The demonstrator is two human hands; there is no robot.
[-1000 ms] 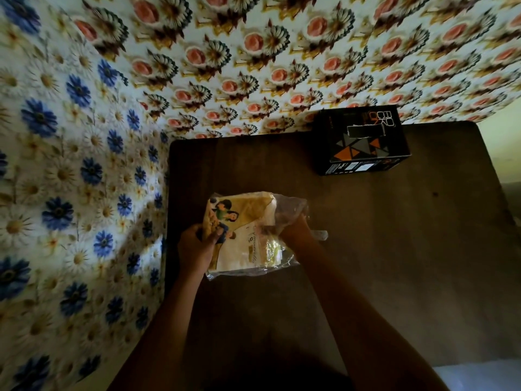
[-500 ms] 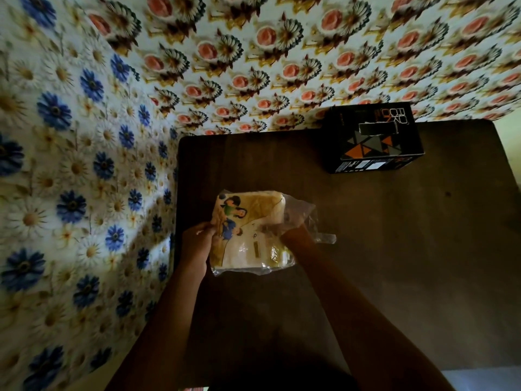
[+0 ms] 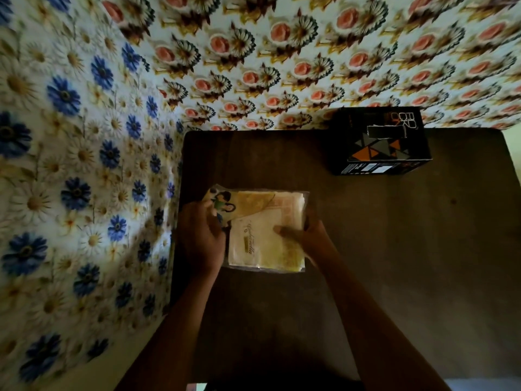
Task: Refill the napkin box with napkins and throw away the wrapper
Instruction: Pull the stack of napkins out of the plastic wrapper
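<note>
— So, where's the pack?

— Center of the frame, on the dark table (image 3: 394, 249): I've got the napkin pack (image 3: 266, 235) in its clear wrapper between both hands. Left hand (image 3: 200, 238) grips its left edge, right hand (image 3: 307, 235) clasps the right.

— And the box?

— Black napkin box (image 3: 380, 142), upper right, well apart.

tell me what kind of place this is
Probably a home room, a table corner: a dark wooden table set against flowered walls, with a napkin box on it.
</note>
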